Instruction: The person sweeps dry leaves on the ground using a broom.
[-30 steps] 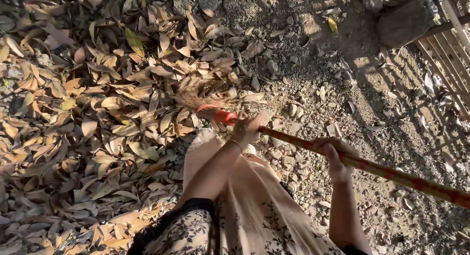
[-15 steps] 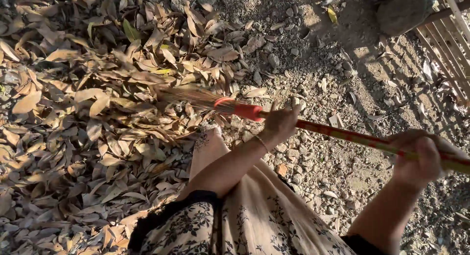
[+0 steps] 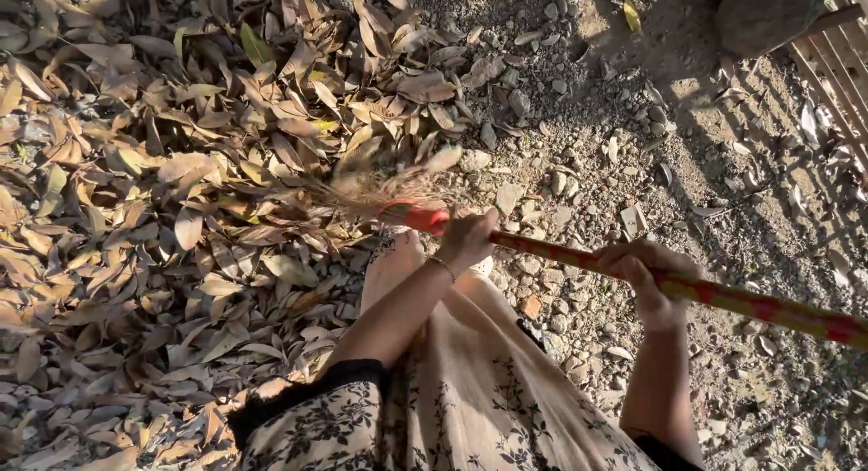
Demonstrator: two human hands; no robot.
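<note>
I hold a long broom with both hands. Its handle [image 3: 561, 256] is yellow with red patches and runs from the right edge toward the middle. My left hand [image 3: 468, 239] grips the handle close to the red collar [image 3: 425, 218]. My right hand [image 3: 644, 274] grips it farther back. The straw bristles [image 3: 366, 189] are blurred and lie on the edge of a thick pile of dry brown leaves [image 3: 181, 191].
Bare stony gravel [image 3: 579, 146] lies right of the leaves. A large rock [image 3: 768, 14] sits at the top right beside a slatted bamboo fence [image 3: 836, 64]. My cream floral skirt [image 3: 452, 390] fills the lower middle.
The broom head swung back left and forward into the leaves. Both hands drew back left along with the handle, my right hand moving in from the right edge.
</note>
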